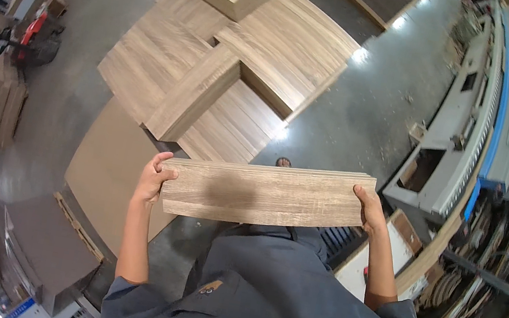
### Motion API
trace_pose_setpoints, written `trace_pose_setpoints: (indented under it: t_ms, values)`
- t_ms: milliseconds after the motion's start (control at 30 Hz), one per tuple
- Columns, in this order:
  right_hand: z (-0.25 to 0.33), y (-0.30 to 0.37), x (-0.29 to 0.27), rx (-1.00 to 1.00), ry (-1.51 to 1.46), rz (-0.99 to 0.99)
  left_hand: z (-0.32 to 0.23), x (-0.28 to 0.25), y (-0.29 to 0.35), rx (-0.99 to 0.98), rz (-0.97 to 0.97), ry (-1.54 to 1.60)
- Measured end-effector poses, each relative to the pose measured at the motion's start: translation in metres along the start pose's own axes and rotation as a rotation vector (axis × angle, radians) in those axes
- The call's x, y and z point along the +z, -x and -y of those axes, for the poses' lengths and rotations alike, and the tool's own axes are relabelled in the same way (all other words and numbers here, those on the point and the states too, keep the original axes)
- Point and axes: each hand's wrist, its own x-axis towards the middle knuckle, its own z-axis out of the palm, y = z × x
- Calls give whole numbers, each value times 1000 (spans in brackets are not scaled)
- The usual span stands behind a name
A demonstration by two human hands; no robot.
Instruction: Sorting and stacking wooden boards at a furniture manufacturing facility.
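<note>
- We hold a stack of boards (282, 194) on the near side of the panel pile (291, 26), well apart from it.
- Our left hand (155, 181) and right hand (372, 210) have their fingers clamped on the stack's two ends, thumbs on the broad face; we cannot tell how the hidden fingers sit behind.
- Several edges show and we see no strap, so inner boards could slide out if our squeeze eases.
- Uneven pressure between our hands could twist the stack and fan the boards apart.
- A foot (283, 162) shows on the near side of the panel pile; a dropped board could strike it.
- The stack blocks our downward view, so we could stumble on the brown sheet (110, 164) at the panel pile's near left.
- Swinging right of the panel pile, we could chip a corner against the grey machine (420, 205).
- Lowering carelessly over the panel pile, we could scuff its raised block (202, 88).
</note>
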Motion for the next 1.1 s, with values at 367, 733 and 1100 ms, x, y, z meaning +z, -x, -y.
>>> trace_pose_setpoints:
  t_ms: [367, 733, 1100]
  values:
    - [110, -177, 101, 114, -8, 71, -163, 3, -168, -4, -123, -141]
    - [173, -386, 199, 20, -276, -53, -355, 70, -528, 76, 80, -598]
    - [201, -493, 263, 11, -358, -203, -406, 124, -711, -62, 51, -911]
